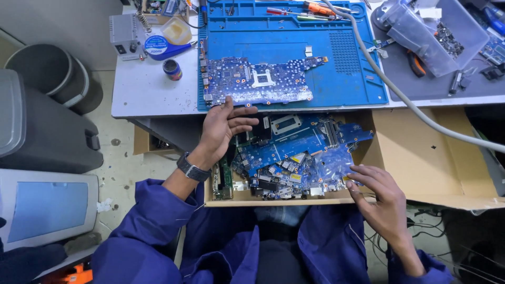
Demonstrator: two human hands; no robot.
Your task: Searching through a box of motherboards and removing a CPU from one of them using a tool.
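Open hands (223, 129) over boxed circuit boards (294, 158)

I'm looking at an electronics repair workshop: a blue repair mat (347, 79) carries 1 circuit board (258, 81), with screwdrivers (310, 10) along the mat's far edge and a soldering station (123, 31) to its left.

Matt cardboard box (421, 158), glossy blue circuit boards (294, 152), matt rubbery mat (294, 31)

1 circuit board (256, 80) on 1 blue mat (347, 73), just beyond left hand (223, 129). 1 cardboard box (421, 158) between both hands, right hand (380, 195) at its near edge; boards (294, 158) inside piled, uncountable. 1 wristwatch (191, 169).
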